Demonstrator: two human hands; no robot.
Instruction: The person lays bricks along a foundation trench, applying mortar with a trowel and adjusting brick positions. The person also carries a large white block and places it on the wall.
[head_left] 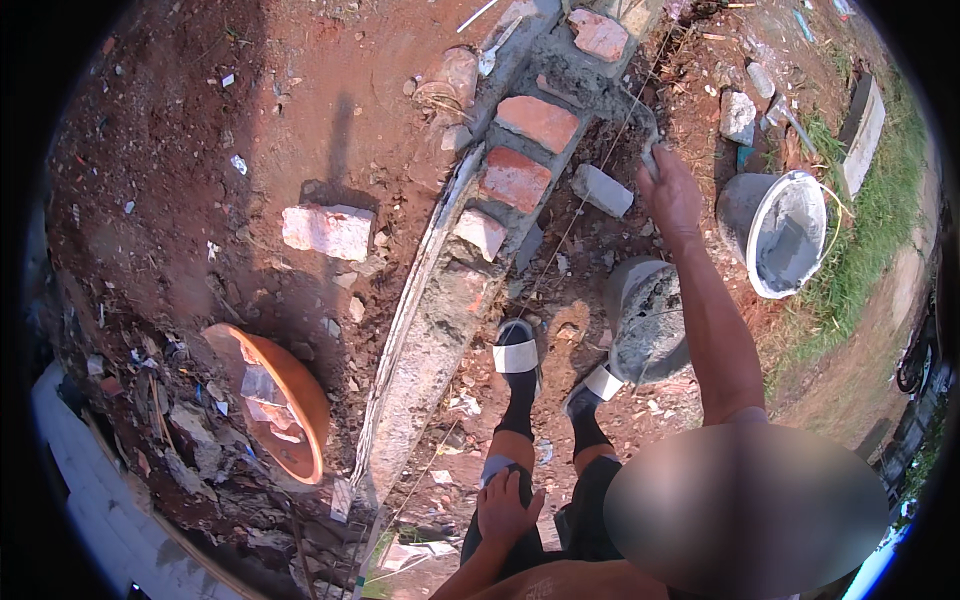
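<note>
beside a low course of red bricks (520, 150) set in grey mortar, a person's right hand (668, 195) is closed around the handle of a trowel (640, 120), held over the wall's end, while the left hand (505, 505) rests open on the left knee. a mortar-filled pan (648, 318) sits by the sandalled feet (a white bucket (785, 235) stands just beyond, on the right), and a loose brick (328, 230) lies on the red earth.
</note>
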